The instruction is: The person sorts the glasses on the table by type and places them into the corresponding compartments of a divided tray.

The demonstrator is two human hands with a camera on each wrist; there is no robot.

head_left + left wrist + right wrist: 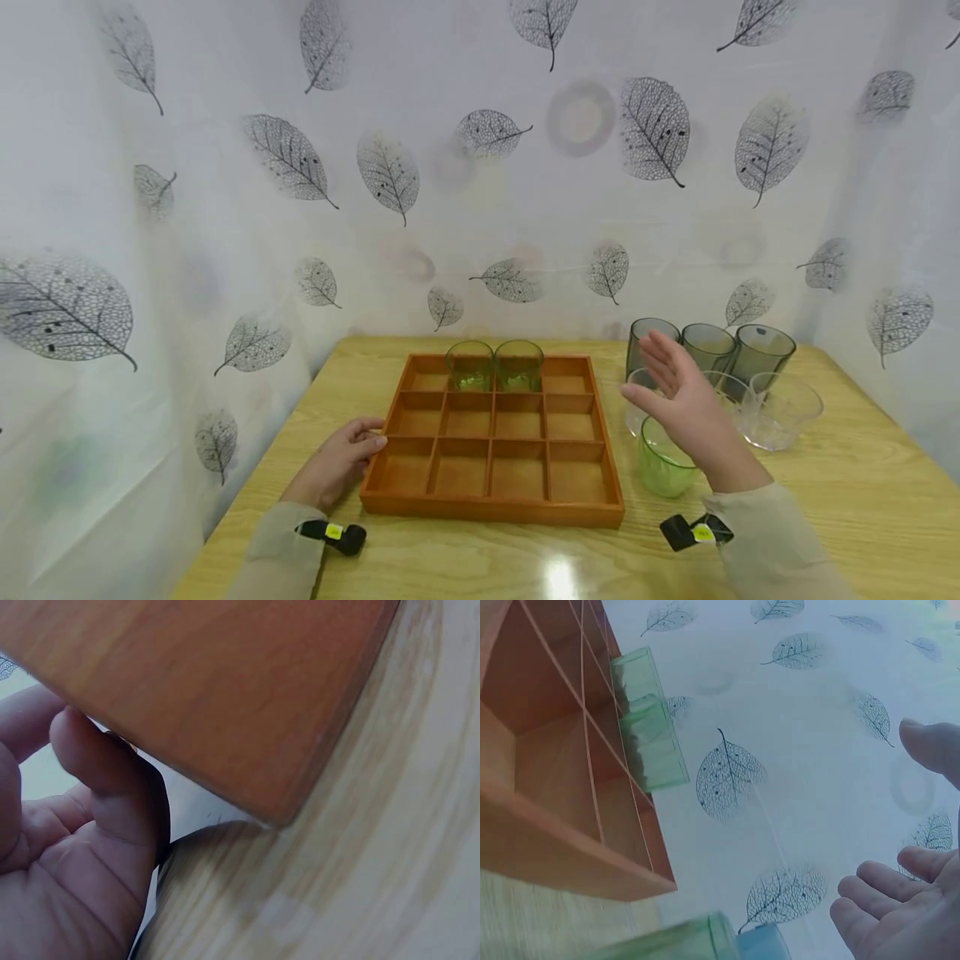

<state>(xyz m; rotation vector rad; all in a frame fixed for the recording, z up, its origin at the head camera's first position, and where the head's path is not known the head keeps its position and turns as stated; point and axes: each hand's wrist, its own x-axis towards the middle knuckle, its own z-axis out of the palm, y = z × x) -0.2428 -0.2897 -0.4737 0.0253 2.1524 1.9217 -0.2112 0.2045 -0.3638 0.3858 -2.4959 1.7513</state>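
We are resting our left hand [339,463] against the left side of a wooden tray [491,507], the thumb [105,761] touching its edge and the fingers lying loosely bent beside it; whether they are really gripping the wood, we cannot tell. The tray is lying flat on the table [450,554], just to the right of that hand, and is spreading across the space between our two hands.

Ahead and to the right of our left grip, a green cup [470,368] and a second green cup [519,368] are standing upright side by side in the two middle compartments of the tray's back row.

We are holding our right hand [693,417] out beyond the tray's right side, its palm turning towards the tray, its fingers stretching out and its thumb standing well apart; it is holding nothing. Just below it, near the tray, a third green cup [666,471] is standing on the table. Clear cups [783,408] are sitting close around that hand, which is partly hiding them. Beyond its fingertips, three grey glasses [708,346] are standing in a row, and behind everything a leaf-patterned curtain [412,50] is hanging.
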